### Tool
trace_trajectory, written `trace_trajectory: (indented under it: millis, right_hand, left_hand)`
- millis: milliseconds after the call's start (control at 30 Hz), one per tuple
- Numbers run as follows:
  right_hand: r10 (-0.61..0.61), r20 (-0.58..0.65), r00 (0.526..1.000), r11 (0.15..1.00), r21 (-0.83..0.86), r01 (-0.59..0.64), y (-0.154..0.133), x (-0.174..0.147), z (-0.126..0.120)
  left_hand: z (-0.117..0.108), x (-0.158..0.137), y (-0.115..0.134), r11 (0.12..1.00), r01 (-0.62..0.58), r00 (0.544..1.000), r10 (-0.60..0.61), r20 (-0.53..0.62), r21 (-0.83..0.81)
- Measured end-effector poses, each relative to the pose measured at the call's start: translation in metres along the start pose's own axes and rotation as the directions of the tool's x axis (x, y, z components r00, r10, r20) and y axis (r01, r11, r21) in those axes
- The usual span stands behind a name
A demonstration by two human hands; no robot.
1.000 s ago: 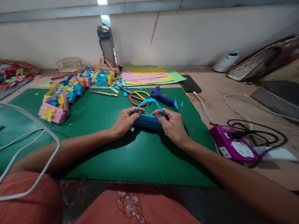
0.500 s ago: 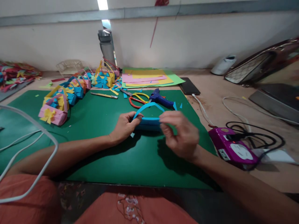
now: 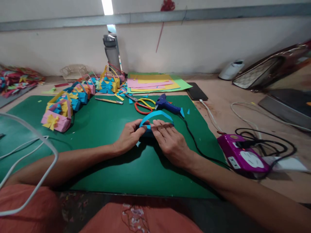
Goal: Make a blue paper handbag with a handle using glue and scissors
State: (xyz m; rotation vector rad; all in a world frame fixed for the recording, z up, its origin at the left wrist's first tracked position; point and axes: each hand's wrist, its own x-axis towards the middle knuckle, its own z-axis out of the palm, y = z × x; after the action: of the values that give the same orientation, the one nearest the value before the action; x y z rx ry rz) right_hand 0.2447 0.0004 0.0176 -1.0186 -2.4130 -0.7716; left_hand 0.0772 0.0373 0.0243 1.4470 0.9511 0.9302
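Observation:
A small blue paper basket with a lighter blue arched handle is held low over the green mat. My left hand pinches its left end between thumb and fingers. Across the top and right side lies my right hand, its fingers together and pressed onto the basket, hiding much of the body. Just behind are scissors with red and yellow handles and a blue glue gun.
Finished paper baskets line the mat's left side. A box cutter, coloured paper sheets and a phone lie farther back. A purple power strip with cords stands at right. A white cable loops at left.
My right hand has moved left from the basket's right end and now presses flat across its top. My left hand keeps its grip at the left end.

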Motion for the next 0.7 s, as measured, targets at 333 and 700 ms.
trace_trajectory:
  millis: [333,700]
  right_hand:
    - [-0.060,-0.031,0.998,0.998,-0.033,0.059,0.001,-0.002,0.000]
    - [-0.080,-0.042,0.996,0.997,-0.002,0.080,0.003,-0.003,0.001]
  left_hand:
    - [-0.012,0.003,-0.011,0.998,-0.044,0.986,0.051,0.162,-0.044]
    - [-0.034,0.002,-0.016,0.984,0.015,0.998,-0.003,0.068,-0.179]
